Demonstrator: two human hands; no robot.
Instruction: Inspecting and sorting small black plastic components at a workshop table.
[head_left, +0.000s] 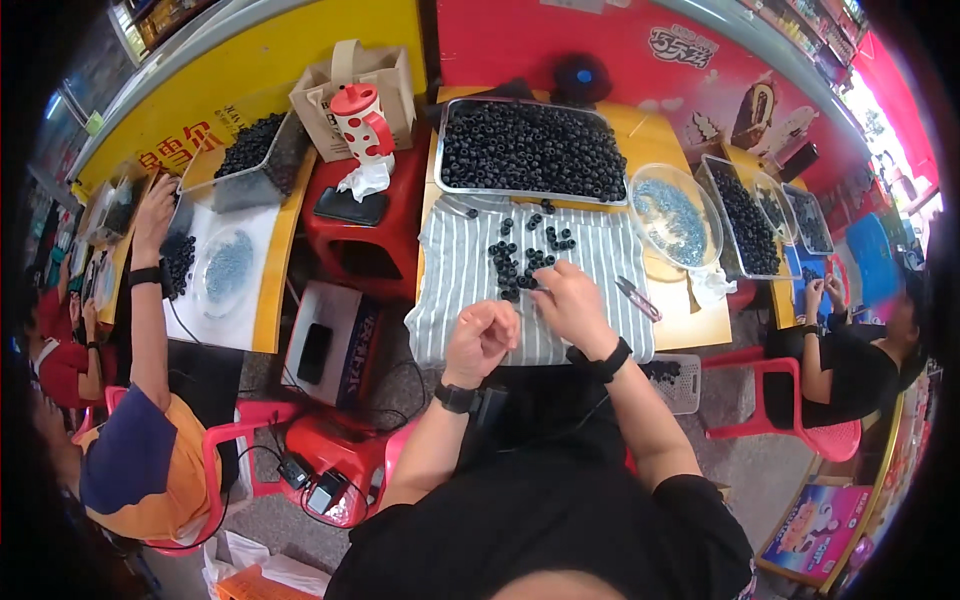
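Note:
Small black round parts with holes (pixel 507 266) lie in a loose pile on a grey-and-white striped cloth (pixel 450 270). My right hand (pixel 574 308) reaches over the cloth, its fingertips pinched together at the near right edge of that pile. What they grip, if anything, is hidden. Left of it, my left hand (pixel 482 340) is held over the cloth's near edge with the fingers curled in; anything inside them does not show. Pink-handled snips (pixel 638 298) lie on the cloth to the right of my right hand.
Behind the cloth stands a clear tray (pixel 440 165) full of black parts. A clear bowl (pixel 717 235) of small bluish pieces stands right. Red stools (pixel 365 240) hold a spotted cup (pixel 362 125) and a phone. Co-workers sit left (pixel 140 460) and right (pixel 850 370).

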